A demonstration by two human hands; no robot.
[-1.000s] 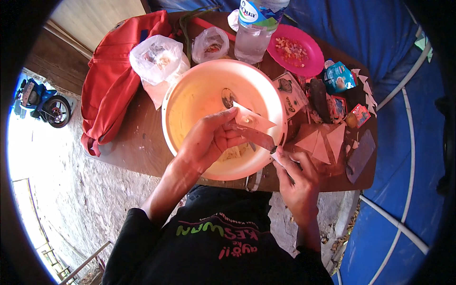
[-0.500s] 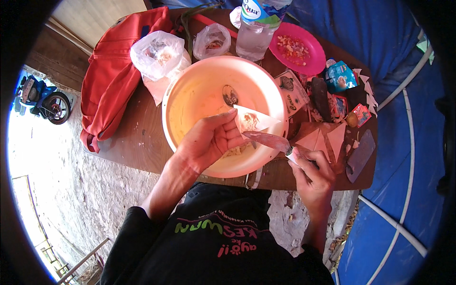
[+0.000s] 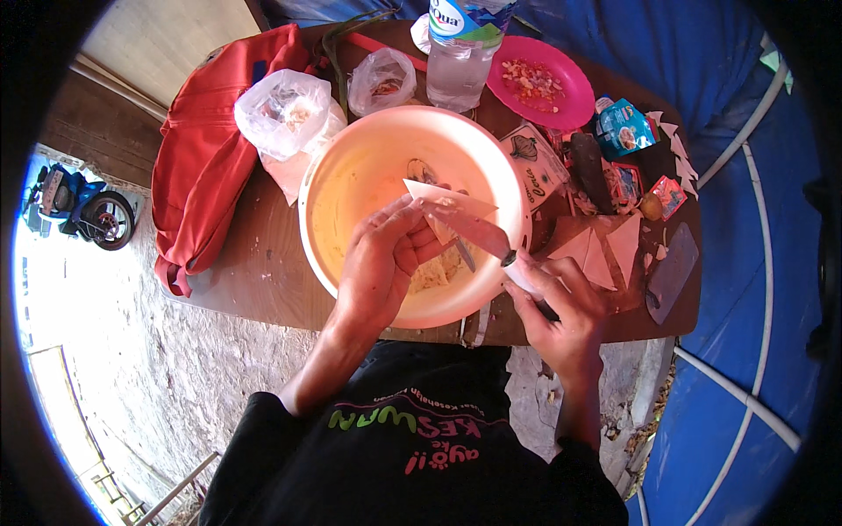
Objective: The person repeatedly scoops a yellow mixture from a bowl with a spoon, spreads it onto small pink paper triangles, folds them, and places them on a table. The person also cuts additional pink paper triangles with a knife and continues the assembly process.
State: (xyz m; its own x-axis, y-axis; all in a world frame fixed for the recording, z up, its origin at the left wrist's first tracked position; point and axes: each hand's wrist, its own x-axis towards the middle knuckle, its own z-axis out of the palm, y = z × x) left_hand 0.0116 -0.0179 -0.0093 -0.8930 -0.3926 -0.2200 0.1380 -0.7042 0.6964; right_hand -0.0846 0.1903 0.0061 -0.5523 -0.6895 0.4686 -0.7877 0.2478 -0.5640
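My left hand (image 3: 381, 250) is closed round a pale, flat triangular piece (image 3: 449, 198), pinched at its left corner above the basin. In my right hand (image 3: 563, 311) is a knife (image 3: 478, 231), gripped by its white handle. The blade reaches across to the triangular piece and the left fingertips, apparently touching the piece; the exact contact is hard to make out. Underneath stands a large round pale basin (image 3: 314, 254) with a moist, lumpy mixture (image 3: 430, 277) at its near side. A spoon (image 3: 421, 170) lies inside, partly covered by the piece.
More pale triangular pieces (image 3: 621, 248) lie right of the basin, near a grey flat blade (image 3: 674, 267). Behind are plastic bags (image 3: 285, 110), a water bottle (image 3: 458, 74) and a pink plate (image 3: 574, 83) of chopped bits. A red bag (image 3: 206, 158) lies left.
The triangular piece has tilted, so the filling seen on its face is mostly hidden now. The knife tip has moved up and left toward my left fingertips.
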